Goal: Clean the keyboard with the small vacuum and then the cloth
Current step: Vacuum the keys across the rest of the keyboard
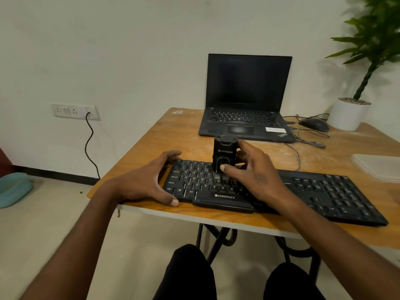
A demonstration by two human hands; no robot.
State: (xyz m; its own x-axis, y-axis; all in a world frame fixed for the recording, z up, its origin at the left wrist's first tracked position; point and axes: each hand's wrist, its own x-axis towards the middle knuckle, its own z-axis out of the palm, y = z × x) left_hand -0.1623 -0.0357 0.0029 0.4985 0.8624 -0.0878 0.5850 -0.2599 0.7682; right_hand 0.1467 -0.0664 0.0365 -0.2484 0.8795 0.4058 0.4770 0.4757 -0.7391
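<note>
A black keyboard [313,191] lies along the front edge of the wooden table [151,144]. A small black vacuum [224,152] stands upright on the keys left of the keyboard's middle, its brush end down on them. My right hand [255,176] grips the vacuum, thumb on its front and fingers behind it. My left hand [149,180] clasps the keyboard's left end, fingers curled over the far corner and thumb at the near edge. No cloth is plainly in view.
An open black laptop [246,100] sits behind the keyboard, with a mouse [313,124] and loose cables [311,141] to its right. A potted plant [350,111] stands at the back right. A clear plastic lid or tray [378,165] lies at the right edge.
</note>
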